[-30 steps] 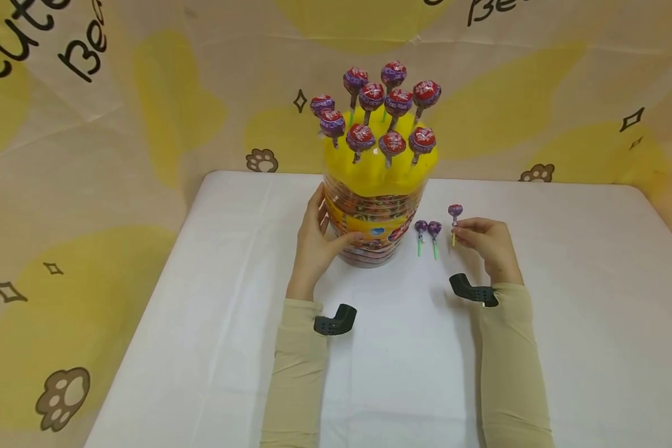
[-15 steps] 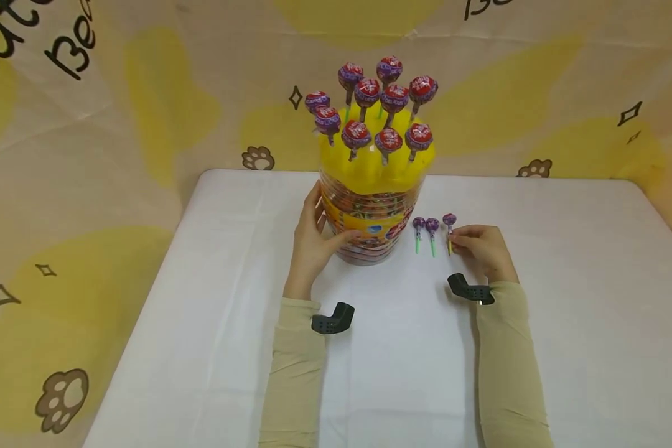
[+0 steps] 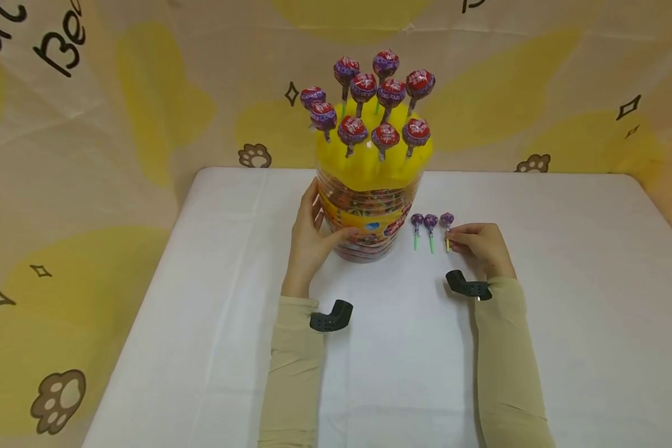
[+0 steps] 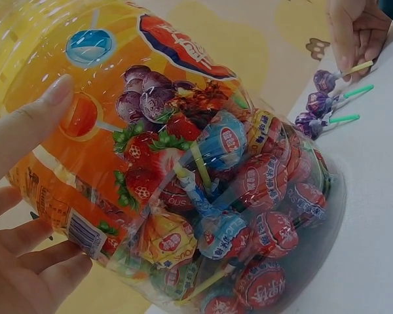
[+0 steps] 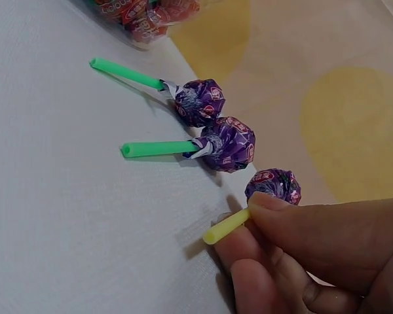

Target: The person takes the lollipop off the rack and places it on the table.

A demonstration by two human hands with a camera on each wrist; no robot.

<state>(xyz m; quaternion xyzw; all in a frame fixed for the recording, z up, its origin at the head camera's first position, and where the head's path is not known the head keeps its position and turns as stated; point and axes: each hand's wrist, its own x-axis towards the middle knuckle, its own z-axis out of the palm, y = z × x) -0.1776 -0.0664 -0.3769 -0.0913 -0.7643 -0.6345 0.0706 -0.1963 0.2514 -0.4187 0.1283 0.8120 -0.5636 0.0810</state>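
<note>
Yellow-stick lollipop [image 3: 447, 219] pinched by the right hand [image 3: 480, 242], axis six-to-twelve in the head view (round end at twelve o'clock); candy jar [image 3: 372, 194] gripped wide by the left hand [image 3: 310, 239].

In the head view, the left hand [image 3: 309, 246] has its fingers partly hidden behind the jar [image 3: 364, 202], whose label print [image 3: 373, 226] is too small to read. The bottom edge cuts off the left sleeve [image 3: 293, 373], the right sleeve [image 3: 506, 361] and the surface [image 3: 397, 373]; the backdrop lettering [image 3: 51, 63] is cropped. In the right wrist view, the right hand [image 5: 331, 239] runs out of frame, its thumb covering where stick meets wrapper on the yellow-stick lollipop [image 5: 274, 184]. The left wrist view cuts off the jar's top
</note>
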